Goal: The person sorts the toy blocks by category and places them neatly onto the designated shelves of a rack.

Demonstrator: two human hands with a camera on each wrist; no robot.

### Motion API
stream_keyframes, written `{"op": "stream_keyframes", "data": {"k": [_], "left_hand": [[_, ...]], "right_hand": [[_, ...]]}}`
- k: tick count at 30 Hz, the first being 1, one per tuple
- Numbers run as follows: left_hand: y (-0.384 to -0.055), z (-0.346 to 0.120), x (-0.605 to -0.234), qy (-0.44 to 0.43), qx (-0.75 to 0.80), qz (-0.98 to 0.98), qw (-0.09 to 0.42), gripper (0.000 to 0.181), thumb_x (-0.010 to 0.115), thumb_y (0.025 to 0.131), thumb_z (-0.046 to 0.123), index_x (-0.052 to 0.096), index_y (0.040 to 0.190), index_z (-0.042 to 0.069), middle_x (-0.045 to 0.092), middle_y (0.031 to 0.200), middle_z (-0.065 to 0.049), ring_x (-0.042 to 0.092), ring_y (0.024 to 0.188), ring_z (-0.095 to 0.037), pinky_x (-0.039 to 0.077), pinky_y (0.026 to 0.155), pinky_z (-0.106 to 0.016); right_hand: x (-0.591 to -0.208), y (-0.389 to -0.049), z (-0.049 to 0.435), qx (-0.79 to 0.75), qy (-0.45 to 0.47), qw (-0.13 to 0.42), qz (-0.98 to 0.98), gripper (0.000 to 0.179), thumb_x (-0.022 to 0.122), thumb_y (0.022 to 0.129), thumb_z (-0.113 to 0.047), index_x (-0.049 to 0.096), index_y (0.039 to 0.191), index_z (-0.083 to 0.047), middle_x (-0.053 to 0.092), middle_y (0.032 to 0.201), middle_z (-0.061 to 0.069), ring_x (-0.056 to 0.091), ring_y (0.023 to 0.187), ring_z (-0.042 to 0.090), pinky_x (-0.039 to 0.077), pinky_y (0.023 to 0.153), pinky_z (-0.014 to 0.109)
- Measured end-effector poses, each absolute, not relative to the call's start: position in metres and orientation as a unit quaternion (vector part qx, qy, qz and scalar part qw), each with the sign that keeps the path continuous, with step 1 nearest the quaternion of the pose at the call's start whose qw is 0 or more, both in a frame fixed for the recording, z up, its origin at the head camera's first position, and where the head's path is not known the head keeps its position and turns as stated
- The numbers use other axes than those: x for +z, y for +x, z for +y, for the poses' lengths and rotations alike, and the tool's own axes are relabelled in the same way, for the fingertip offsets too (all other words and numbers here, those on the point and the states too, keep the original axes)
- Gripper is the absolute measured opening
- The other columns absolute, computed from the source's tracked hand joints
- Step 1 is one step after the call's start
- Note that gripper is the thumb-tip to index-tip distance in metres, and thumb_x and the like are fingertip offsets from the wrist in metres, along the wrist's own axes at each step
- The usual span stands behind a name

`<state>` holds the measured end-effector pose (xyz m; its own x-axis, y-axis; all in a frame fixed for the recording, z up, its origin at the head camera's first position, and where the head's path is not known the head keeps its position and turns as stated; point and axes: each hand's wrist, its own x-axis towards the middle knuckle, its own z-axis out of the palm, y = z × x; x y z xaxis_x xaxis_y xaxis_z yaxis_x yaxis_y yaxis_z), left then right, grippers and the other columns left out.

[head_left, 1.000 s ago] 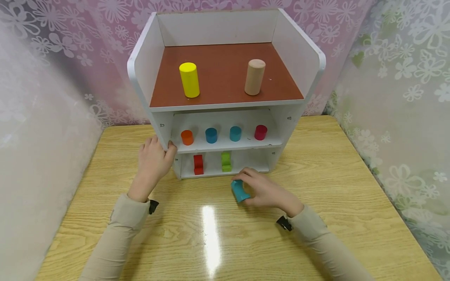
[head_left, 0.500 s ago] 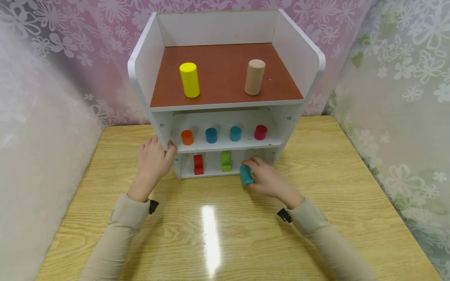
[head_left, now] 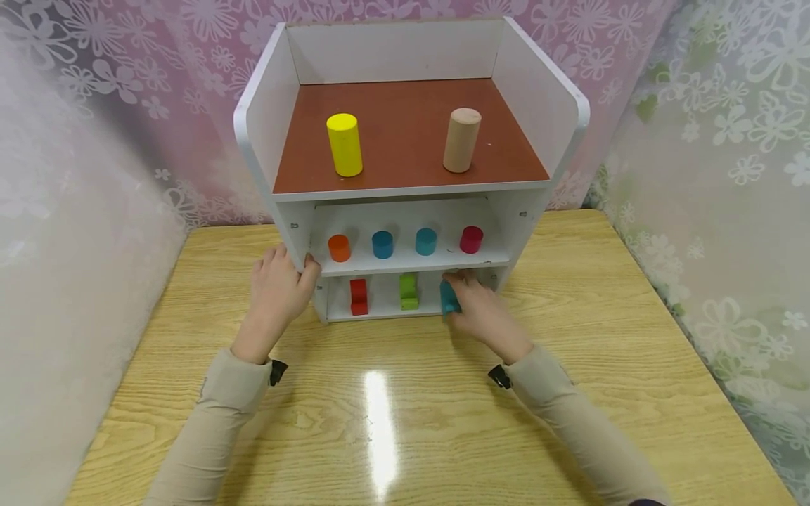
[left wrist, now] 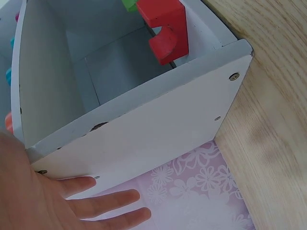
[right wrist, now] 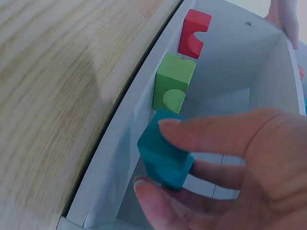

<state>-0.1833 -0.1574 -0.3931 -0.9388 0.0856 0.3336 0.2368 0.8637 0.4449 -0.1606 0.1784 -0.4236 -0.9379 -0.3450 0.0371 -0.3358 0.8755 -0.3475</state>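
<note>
My right hand (head_left: pixel 484 313) holds a teal block (right wrist: pixel 165 148) between thumb and fingers, at the right part of the bottom shelf of a white shelf unit (head_left: pixel 405 188). To its left on that shelf stand a green notched block (head_left: pixel 408 292) and a red notched block (head_left: pixel 358 296), set apart from each other. The right wrist view shows the teal block tilted, partly covered by the thumb. My left hand (head_left: pixel 278 288) grips the unit's left side panel (left wrist: pixel 144 124), its thumb at the front edge and its fairly straight fingers along the outside.
The middle shelf carries an orange cylinder (head_left: pixel 339 248), a blue cylinder (head_left: pixel 382 244), a teal cylinder (head_left: pixel 426 241) and a crimson cylinder (head_left: pixel 471 239). On the brown top stand a yellow cylinder (head_left: pixel 345 145) and a plain wooden cylinder (head_left: pixel 462 140). A wood-grain table (head_left: pixel 304 436) supports the unit.
My right hand has carried the teal block from in front of the unit rightward and inward to the bottom shelf. The left hand has stayed on the side panel.
</note>
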Motion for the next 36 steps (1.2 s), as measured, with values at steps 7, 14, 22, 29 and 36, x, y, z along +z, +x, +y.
{"op": "stream_keyframes", "data": {"k": [7, 14, 22, 29, 36], "left_hand": [[-0.183, -0.157, -0.393, -0.082, -0.248, -0.954, 0.150, 0.039, 0.033, 0.094, 0.034, 0.052, 0.116, 0.008, 0.055, 0.104, -0.011, 0.046, 0.103, -0.038, 0.032, 0.089, -0.055], [-0.183, -0.157, -0.392, -0.080, -0.248, -0.953, 0.151, 0.039, 0.034, 0.094, 0.033, 0.052, 0.114, 0.007, 0.056, 0.104, -0.012, 0.047, 0.102, -0.038, 0.032, 0.088, -0.055], [-0.182, -0.156, -0.391, -0.082, -0.247, -0.955, 0.142, 0.043, 0.032, 0.094, 0.035, 0.051, 0.121, 0.007, 0.056, 0.107, -0.013, 0.045, 0.106, -0.038, 0.031, 0.090, -0.056], [-0.181, -0.157, -0.392, -0.084, -0.248, -0.954, 0.149, 0.043, 0.032, 0.094, 0.036, 0.051, 0.122, 0.009, 0.056, 0.106, -0.013, 0.046, 0.104, -0.038, 0.032, 0.088, -0.055], [-0.183, -0.157, -0.393, -0.081, -0.250, -0.953, 0.153, 0.040, 0.033, 0.094, 0.035, 0.053, 0.115, 0.008, 0.055, 0.103, -0.011, 0.046, 0.104, -0.038, 0.032, 0.089, -0.055]], "right_hand": [[-0.426, -0.169, 0.171, -0.159, -0.139, 0.016, 0.977, 0.066, 0.065, 0.080, -0.006, 0.040, 0.140, -0.009, 0.043, 0.129, 0.019, 0.055, 0.074, 0.025, 0.045, 0.055, 0.035], [-0.429, -0.175, 0.171, -0.154, -0.125, 0.032, 0.980, 0.063, 0.061, 0.079, -0.002, 0.041, 0.139, -0.009, 0.040, 0.125, 0.020, 0.050, 0.063, 0.023, 0.035, 0.045, 0.028], [-0.435, -0.179, 0.173, -0.151, -0.118, 0.052, 0.980, 0.066, 0.055, 0.081, -0.001, 0.037, 0.144, -0.009, 0.034, 0.139, 0.021, 0.050, 0.069, 0.024, 0.034, 0.045, 0.029], [-0.436, -0.180, 0.173, -0.148, -0.119, 0.059, 0.980, 0.067, 0.052, 0.080, 0.000, 0.035, 0.145, -0.008, 0.029, 0.146, 0.020, 0.049, 0.077, 0.027, 0.032, 0.047, 0.029], [-0.434, -0.179, 0.172, -0.143, -0.118, 0.060, 0.981, 0.065, 0.052, 0.082, 0.000, 0.035, 0.145, -0.008, 0.027, 0.147, 0.021, 0.051, 0.079, 0.027, 0.036, 0.048, 0.030]]}}
